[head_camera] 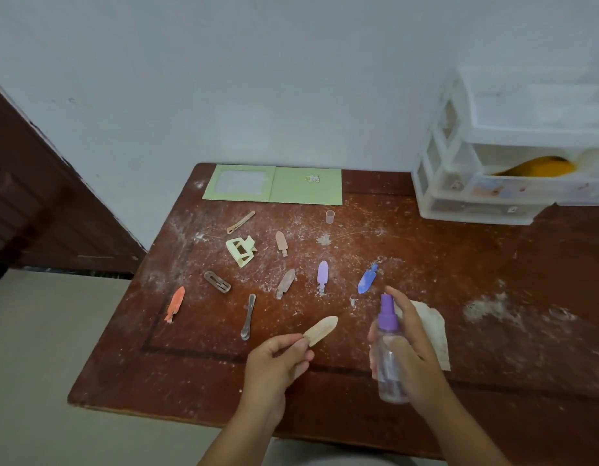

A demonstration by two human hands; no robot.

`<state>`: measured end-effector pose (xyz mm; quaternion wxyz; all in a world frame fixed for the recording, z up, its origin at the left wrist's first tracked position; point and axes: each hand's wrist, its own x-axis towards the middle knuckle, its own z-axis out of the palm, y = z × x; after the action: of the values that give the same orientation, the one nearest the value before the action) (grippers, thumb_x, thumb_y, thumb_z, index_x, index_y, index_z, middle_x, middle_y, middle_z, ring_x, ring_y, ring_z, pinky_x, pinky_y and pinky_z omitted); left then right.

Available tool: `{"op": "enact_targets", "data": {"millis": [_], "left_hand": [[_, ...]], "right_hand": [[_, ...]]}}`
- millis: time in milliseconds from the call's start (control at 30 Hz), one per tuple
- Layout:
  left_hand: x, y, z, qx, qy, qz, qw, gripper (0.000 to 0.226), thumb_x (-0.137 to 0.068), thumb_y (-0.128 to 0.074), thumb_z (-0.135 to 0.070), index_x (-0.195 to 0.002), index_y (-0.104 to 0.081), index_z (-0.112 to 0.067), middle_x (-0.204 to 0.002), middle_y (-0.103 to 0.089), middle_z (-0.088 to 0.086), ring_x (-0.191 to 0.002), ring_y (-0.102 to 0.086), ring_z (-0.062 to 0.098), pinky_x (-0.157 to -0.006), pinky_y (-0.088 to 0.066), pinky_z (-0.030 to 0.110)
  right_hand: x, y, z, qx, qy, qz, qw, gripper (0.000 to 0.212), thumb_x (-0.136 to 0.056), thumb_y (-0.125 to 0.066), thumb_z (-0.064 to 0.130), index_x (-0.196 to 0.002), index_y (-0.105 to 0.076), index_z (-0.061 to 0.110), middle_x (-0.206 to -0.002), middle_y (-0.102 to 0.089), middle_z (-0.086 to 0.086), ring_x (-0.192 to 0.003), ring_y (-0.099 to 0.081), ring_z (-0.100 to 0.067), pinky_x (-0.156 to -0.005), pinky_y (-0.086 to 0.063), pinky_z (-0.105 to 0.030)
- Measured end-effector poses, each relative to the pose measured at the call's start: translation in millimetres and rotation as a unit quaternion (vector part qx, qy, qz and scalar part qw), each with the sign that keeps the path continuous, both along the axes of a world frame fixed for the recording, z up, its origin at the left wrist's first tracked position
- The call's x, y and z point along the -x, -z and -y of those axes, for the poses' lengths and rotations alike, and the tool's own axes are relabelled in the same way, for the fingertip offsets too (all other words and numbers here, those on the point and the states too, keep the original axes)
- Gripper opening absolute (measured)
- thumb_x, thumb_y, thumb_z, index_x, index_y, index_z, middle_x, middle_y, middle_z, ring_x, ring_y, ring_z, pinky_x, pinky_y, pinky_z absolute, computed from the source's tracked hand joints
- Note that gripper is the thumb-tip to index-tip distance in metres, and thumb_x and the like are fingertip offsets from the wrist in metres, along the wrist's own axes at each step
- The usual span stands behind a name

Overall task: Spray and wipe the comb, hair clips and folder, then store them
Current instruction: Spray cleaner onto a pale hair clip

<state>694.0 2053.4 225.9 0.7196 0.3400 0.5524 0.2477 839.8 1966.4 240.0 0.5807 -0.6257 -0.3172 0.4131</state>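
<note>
My left hand [279,361] pinches a beige hair clip [321,329] by its end, just above the dusty brown table [459,280]. My right hand [409,351] grips a clear spray bottle [388,358] with a purple nozzle that points left at the clip, a finger resting on top. Several hair clips lie on the table: orange [174,303], lilac [322,274], blue [368,279], a pale green claw clip [241,250] and others. The green folder [274,185] lies open at the back edge. I see no comb that I can identify.
A whitish cloth [434,331] lies behind my right hand. The bottle's small clear cap [330,216] stands near the folder. A white plastic drawer unit [513,153] stands at the back right, something yellow inside. The table's left edge drops to the floor.
</note>
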Motion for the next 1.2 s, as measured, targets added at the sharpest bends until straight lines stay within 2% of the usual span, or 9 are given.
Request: {"op": "enact_targets", "data": {"millis": [67, 167, 267, 367, 533, 800, 900, 1033, 1200], "left_hand": [[-2, -5, 3, -0.009, -0.002, 0.011, 1.0, 0.008, -0.081, -0.06, 0.0, -0.08, -0.064, -0.007, -0.071, -0.067, 0.006, -0.053, -0.064, 0.004, -0.048, -0.05, 0.011], [-5, -10, 7, -0.034, 0.003, 0.017, 0.999, 0.008, -0.081, -0.061, 0.0, -0.077, -0.063, -0.007, -0.067, -0.067, 0.004, -0.052, -0.064, 0.004, -0.047, -0.049, 0.012], [-8, -14, 10, -0.061, 0.014, 0.004, 0.998, 0.01, -0.08, -0.062, 0.001, -0.075, -0.063, -0.007, -0.064, -0.066, 0.004, -0.05, -0.063, 0.004, -0.046, -0.049, 0.012], [-9, -14, 12, -0.075, 0.027, -0.006, 0.997, 0.012, -0.081, -0.061, 0.002, -0.073, -0.063, -0.007, -0.062, -0.065, 0.005, -0.049, -0.063, 0.003, -0.046, -0.049, 0.012], [-8, -12, 12, -0.08, 0.033, -0.016, 0.996, 0.014, -0.081, -0.061, 0.004, -0.072, -0.062, -0.006, -0.061, -0.064, 0.005, -0.047, -0.062, 0.002, -0.046, -0.048, 0.011], [-8, -9, 8, -0.076, 0.029, -0.024, 0.996, 0.01, -0.081, -0.06, 0.003, -0.075, -0.061, -0.005, -0.069, -0.064, 0.009, -0.047, -0.062, 0.002, -0.046, -0.048, 0.011], [-9, -7, 8, -0.068, 0.023, -0.022, 0.997, 0.009, -0.082, -0.059, 0.004, -0.076, -0.061, -0.003, -0.069, -0.063, 0.01, -0.046, -0.062, 0.002, -0.046, -0.049, 0.011], [-10, -5, 8, -0.057, 0.013, -0.025, 0.998, 0.011, -0.081, -0.059, 0.005, -0.074, -0.061, -0.004, -0.066, -0.064, 0.011, -0.047, -0.063, 0.004, -0.047, -0.051, 0.013], [-11, -3, 8, -0.05, 0.003, -0.025, 0.998, 0.013, -0.081, -0.059, 0.006, -0.072, -0.061, -0.003, -0.064, -0.064, 0.011, -0.046, -0.063, 0.005, -0.046, -0.051, 0.013]], "right_hand": [[1, 1, 1, 0.01, -0.009, 0.018, 1.0, 0.051, -0.068, -0.046, 0.017, -0.112, -0.038, 0.043, -0.078, -0.051, -0.008, -0.048, -0.052, -0.006, -0.048, -0.047, -0.024], [4, 4, 4, 0.044, -0.038, 0.15, 0.987, 0.057, -0.067, -0.06, 0.026, -0.11, -0.033, 0.052, -0.079, -0.052, 0.003, -0.056, -0.053, -0.003, -0.064, -0.047, -0.027], [11, 6, 2, 0.045, -0.08, 0.232, 0.968, 0.061, -0.074, -0.061, 0.016, -0.109, -0.032, 0.056, -0.071, -0.051, 0.008, -0.055, -0.049, -0.001, -0.059, -0.043, -0.016], [18, 11, -1, 0.062, -0.124, 0.33, 0.934, 0.055, -0.085, -0.054, 0.013, -0.123, -0.03, 0.044, -0.093, -0.043, 0.029, -0.076, -0.051, 0.012, -0.064, -0.038, -0.004], [27, 25, -7, 0.087, -0.115, 0.432, 0.89, 0.05, -0.082, -0.042, 0.019, -0.131, -0.035, 0.028, -0.114, -0.059, -0.003, -0.089, -0.062, -0.022, -0.069, -0.043, -0.026], [14, 30, -13, 0.156, -0.069, 0.425, 0.889, 0.061, -0.091, -0.049, 0.024, -0.142, -0.016, 0.031, -0.123, -0.049, 0.004, -0.091, -0.057, -0.007, -0.076, -0.045, -0.019], [12, 29, -12, 0.146, -0.076, 0.405, 0.899, 0.068, -0.087, -0.052, 0.02, -0.139, -0.011, 0.037, -0.114, -0.047, 0.008, -0.083, -0.052, -0.002, -0.071, -0.043, -0.015], [6, 33, -15, 0.147, -0.08, 0.263, 0.95, 0.066, -0.083, -0.054, 0.005, -0.13, -0.021, 0.037, -0.081, -0.039, 0.021, -0.057, -0.049, 0.007, -0.053, -0.039, -0.007], [10, 36, -10, 0.149, -0.127, 0.257, 0.947, 0.065, -0.083, -0.053, 0.005, -0.114, -0.017, 0.05, -0.079, -0.051, 0.015, -0.059, -0.05, 0.002, -0.061, -0.04, -0.01]]}}
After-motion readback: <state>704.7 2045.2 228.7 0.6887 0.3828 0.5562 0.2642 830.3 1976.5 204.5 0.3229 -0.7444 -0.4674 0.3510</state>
